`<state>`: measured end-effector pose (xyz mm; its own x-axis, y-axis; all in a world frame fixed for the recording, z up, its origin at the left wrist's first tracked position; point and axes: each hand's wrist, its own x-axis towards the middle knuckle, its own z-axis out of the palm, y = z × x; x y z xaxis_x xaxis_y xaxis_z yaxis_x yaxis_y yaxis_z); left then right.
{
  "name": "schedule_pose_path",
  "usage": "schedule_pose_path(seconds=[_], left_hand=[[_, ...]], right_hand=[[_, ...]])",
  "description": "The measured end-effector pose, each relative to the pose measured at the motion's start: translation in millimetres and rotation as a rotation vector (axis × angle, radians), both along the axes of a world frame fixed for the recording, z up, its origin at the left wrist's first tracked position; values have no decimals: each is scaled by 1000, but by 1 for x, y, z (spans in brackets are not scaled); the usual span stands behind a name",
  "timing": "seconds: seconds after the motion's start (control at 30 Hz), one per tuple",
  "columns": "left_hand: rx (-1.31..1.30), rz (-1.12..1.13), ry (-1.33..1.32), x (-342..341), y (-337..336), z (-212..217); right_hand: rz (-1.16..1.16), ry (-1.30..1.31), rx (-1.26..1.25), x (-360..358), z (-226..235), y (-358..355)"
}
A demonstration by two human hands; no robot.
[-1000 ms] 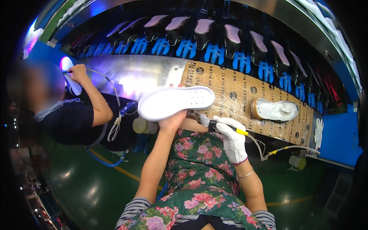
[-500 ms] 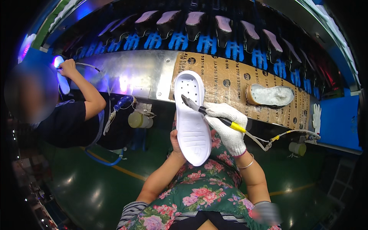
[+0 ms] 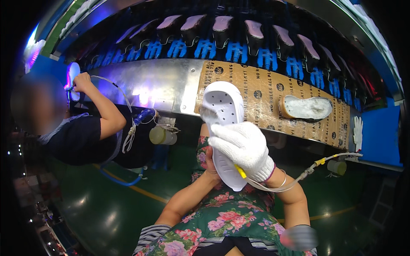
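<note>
Left hand (image 3: 209,161): clamped on the white sole (image 3: 227,100) at its left edge near the lower end; fingers underneath hidden. Sole is held up in front of the apron (image 3: 226,213), holed end away from the body, overlapping the edge of the cardboard (image 3: 260,94) in view. Right hand (image 3: 241,145), white glove: fingers curled together around the brush (image 3: 209,114), handle mostly covered. Bristles blurred, at the holed end; contact can't be confirmed. Thin hose (image 3: 294,182) trails from the handle's yellow end.
</note>
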<state>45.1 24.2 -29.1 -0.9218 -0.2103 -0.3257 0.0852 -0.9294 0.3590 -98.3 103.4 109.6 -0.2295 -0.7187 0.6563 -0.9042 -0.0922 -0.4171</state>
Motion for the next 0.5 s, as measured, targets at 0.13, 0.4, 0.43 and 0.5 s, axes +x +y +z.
schedule_pose_path(seconds=[0.13,0.4,0.43,0.5], left_hand=[[16,17,66,-6,-6,-1],[152,76,105,-13,-18,-30],[192,105,128,-17,-22,-28],[257,144,355,-29,-25,-19]], right_hand=[[0,-320,-115,-10,-10,5],[50,-267,-118,0,-23,-1],[106,-363,-133,-4,-24,2],[-19,-352,-171,-12,-28,2]])
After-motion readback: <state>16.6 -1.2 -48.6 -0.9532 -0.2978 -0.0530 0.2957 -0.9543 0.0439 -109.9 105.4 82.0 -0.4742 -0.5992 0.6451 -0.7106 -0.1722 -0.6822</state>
